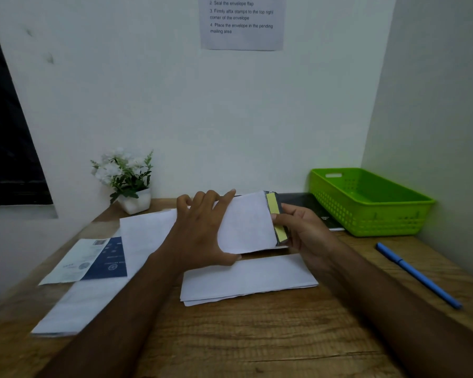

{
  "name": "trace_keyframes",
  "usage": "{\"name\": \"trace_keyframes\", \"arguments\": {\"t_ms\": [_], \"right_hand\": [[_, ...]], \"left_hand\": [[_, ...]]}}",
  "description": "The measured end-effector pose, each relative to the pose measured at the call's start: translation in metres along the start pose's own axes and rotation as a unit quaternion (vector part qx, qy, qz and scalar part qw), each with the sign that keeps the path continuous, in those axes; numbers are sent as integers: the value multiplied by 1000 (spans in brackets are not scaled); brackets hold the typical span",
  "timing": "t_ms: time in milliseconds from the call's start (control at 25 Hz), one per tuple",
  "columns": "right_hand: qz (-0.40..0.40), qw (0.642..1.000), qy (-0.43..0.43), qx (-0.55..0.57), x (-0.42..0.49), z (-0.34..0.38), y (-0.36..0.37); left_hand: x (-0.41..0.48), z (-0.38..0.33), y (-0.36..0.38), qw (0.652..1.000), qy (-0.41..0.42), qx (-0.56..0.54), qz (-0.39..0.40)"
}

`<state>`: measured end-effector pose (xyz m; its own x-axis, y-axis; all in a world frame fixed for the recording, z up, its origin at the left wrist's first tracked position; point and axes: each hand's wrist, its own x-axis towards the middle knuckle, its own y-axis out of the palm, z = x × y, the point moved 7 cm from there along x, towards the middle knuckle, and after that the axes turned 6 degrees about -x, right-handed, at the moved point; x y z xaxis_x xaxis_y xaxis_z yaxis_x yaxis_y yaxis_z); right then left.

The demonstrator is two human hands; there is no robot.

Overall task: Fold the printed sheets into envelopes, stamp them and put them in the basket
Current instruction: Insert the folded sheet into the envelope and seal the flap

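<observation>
I hold a white envelope (246,223) just above the wooden desk (257,336), its open end to the right. My left hand (200,230) grips its left part, fingers over the top edge. My right hand (301,230) pinches a folded printed sheet (276,214), dark with a yellow band, that sticks partly out of the envelope's right end. A pile of white envelopes (246,279) lies flat in front of me. The green basket (372,200) stands at the back right, with nothing visible inside.
White sheets (145,236) and a blue-and-white printed sheet (93,260) lie at the left. A dark booklet (311,208) rests beside the basket. A blue pen (418,274) lies at the right. A potted white-flowered plant (129,181) stands against the wall.
</observation>
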<state>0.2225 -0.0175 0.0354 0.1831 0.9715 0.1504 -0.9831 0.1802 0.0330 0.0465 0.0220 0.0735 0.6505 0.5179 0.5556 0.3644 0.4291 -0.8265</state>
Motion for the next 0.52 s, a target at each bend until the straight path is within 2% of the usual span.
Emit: {"name": "trace_keyframes", "arguments": {"t_ms": [320, 520], "right_hand": [[-32, 999, -2, 7, 0, -2, -5], [-3, 1000, 12, 19, 1, -2, -1]], "left_hand": [[-1, -6, 3, 999, 35, -14, 30], [-2, -7, 1, 998, 42, -47, 32]]}}
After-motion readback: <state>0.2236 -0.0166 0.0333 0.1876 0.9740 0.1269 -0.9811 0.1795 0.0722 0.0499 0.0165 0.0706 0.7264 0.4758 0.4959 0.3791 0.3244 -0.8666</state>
